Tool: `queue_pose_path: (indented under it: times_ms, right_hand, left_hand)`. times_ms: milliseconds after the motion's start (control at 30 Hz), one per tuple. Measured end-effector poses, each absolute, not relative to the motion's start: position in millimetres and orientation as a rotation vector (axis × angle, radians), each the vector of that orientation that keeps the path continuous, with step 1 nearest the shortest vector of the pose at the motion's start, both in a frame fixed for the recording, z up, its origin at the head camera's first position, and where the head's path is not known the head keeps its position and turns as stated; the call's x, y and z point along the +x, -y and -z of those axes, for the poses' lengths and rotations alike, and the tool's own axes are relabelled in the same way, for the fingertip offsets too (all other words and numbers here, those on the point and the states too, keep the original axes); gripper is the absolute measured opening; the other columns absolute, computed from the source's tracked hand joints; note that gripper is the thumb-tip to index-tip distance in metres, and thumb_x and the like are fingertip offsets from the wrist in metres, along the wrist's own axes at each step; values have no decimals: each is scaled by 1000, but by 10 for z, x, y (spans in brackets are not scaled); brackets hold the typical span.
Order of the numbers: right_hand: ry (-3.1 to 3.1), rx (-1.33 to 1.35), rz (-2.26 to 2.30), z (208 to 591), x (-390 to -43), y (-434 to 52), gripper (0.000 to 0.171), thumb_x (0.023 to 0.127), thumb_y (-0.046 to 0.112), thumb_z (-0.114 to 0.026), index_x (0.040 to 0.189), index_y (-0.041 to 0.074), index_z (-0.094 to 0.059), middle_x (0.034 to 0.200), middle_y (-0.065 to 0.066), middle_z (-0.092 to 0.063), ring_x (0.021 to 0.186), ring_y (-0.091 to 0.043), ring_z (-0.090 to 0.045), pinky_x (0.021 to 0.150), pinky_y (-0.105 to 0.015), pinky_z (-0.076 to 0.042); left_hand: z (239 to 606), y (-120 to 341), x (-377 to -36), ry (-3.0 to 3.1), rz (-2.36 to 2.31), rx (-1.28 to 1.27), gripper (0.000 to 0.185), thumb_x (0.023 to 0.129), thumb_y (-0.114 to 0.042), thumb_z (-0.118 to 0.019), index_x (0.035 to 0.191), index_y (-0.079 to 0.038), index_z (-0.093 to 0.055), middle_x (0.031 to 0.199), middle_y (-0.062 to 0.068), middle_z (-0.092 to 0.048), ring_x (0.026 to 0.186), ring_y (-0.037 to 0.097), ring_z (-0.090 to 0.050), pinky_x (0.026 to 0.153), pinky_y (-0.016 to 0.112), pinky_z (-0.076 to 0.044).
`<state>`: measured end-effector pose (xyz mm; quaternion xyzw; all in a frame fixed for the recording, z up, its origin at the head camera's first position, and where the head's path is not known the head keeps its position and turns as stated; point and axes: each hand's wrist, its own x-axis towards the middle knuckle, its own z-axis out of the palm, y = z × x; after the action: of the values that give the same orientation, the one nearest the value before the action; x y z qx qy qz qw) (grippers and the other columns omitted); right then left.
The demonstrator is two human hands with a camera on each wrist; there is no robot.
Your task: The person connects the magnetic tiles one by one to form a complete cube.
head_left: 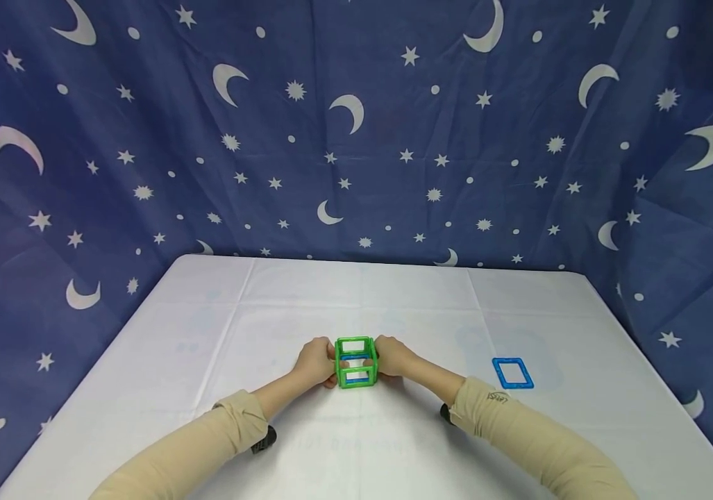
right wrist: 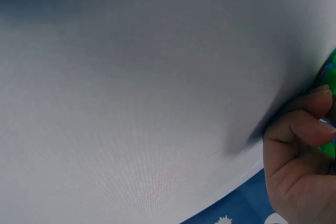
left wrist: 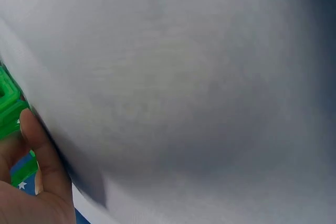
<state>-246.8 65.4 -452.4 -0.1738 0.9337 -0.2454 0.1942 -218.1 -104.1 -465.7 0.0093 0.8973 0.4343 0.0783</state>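
Nearby, blue square frame [head_left: 512, 373] right of cube [head_left: 356, 362]

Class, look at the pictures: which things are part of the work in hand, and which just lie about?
In hand:
green cube frame, held on both sides
left hand
right hand

Lying about:
blue square tile, flat, apart to the right
white table
star-and-moon cloth behind

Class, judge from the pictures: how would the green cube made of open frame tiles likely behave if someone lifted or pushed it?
The green cube is built of thin open frames, so it is probably light. It seems assembled from separate tiles, so a hard squeeze might break it apart; the left hand and right hand grip it from both sides. Its flat faces suggest sliding, not rolling, on the white table.
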Motion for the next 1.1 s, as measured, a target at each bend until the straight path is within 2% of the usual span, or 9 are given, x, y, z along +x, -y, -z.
queue_pose_path:
  times_ms: [467,800,967,1100]
  right_hand:
    - [-2630,-499,675,4531,-2464,-674,27,91,20,-63,70,4,-57,47,0,-47,40,-10,-42,41,-18,-35]
    - [-2634,-481,656,4496,-2479,-654,28,90,21,-64,69,4,-58,45,0,-48,39,-11,-44,39,-18,-35]
    - [-2607,-473,665,4467,-2480,-656,29,91,23,-63,69,5,-56,47,0,-48,40,-11,-45,39,-17,-35]
    - [-2545,-534,678,4422,-2500,-736,26,93,22,-60,73,6,-55,54,0,-52,45,-11,-48,43,-17,-38]
  left_hand:
    - [4604,1029,-2205,-2727,-1252,47,24,78,-4,-75,74,2,-52,53,9,-57,35,6,-50,42,22,-50]
    - [4573,1031,-2232,-2766,-1205,45,24,76,-7,-77,76,2,-54,55,7,-57,36,6,-48,41,20,-48]
    - [4595,1091,-2208,-2641,-1304,31,26,82,-11,-72,91,4,-54,53,5,-56,38,7,-50,42,22,-50]
    - [4605,1189,-2172,-2579,-1296,128,31,86,-3,-64,113,9,-54,62,5,-56,45,8,-51,45,21,-49]
